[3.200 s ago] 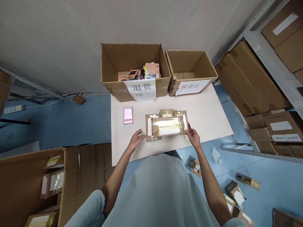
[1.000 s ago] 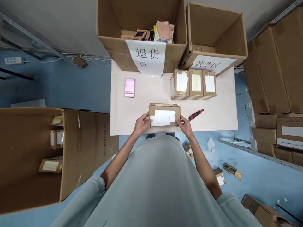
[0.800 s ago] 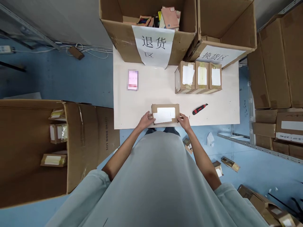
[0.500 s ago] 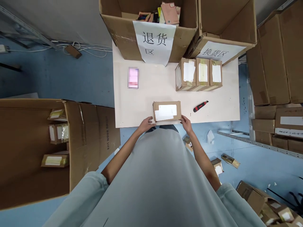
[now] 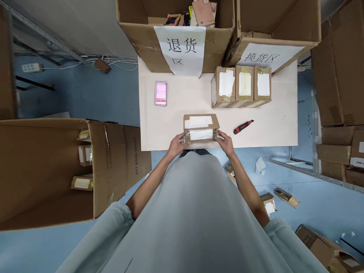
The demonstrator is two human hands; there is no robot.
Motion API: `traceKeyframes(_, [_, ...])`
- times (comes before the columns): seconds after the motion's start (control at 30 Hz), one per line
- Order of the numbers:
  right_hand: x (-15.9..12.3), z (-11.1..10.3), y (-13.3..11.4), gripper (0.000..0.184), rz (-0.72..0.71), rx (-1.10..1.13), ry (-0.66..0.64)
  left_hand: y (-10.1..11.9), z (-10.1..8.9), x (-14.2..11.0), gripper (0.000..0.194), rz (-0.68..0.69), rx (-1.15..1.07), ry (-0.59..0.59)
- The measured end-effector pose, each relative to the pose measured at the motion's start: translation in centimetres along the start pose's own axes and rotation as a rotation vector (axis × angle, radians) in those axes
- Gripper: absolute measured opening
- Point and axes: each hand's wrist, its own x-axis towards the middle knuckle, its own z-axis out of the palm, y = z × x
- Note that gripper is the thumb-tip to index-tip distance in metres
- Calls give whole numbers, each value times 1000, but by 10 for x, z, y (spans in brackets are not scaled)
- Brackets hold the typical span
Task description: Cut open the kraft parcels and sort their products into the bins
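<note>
A small cardboard box (image 5: 201, 120) with white labels on its top and near side is at the front edge of the white table. My left hand (image 5: 178, 145) grips its lower left corner, thumb and fingers at the end. My right hand (image 5: 224, 143) grips the right end in the same way. To the right of the box lies a red and black utility knife (image 5: 243, 127), touched by neither hand. Three taped cardboard boxes (image 5: 244, 86) with white labels stand in a row farther back.
At the back of the table (image 5: 176, 132) stand two large open cartons: a left carton (image 5: 136, 41) holding several small packages, and a right carton (image 5: 309, 22). A blurred pink-screened device (image 5: 161, 93) lies at left. Another large carton (image 5: 110, 170) with small boxes stands on the floor.
The small box has tipped so its labelled near side now shows, and both hands have closed in on its ends. The camera view has shifted slightly.
</note>
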Motion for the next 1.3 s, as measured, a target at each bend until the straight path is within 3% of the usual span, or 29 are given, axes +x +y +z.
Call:
traceKeyframes(0.13, [15,-18,-21,76,-77,-42,-31,23,12,3,80,87,2,110])
traceKeyframes(0.23, [25,-31,-23,76,-79,-82,-56,28,28,3,73,102,4,135])
traceKeyframes(0.47, [36,-43,-2,89,-81,-57,-191,12,61,-3,96,20,26,132])
traceKeyframes(0.77, [49,-58,37,119,43,-72,-331,-10,57,5,92,-84,51,153])
traceKeyframes(0.9, [58,-47,52,109,64,-57,-294,-15,56,19,93,-142,120,114])
traceKeyframes(1.03, [64,-37,51,96,53,-23,-240,-14,61,26,86,-156,173,130])
traceKeyframes(1.3, [52,-52,22,72,-62,-44,-197,-1,72,-1,53,-23,11,222])
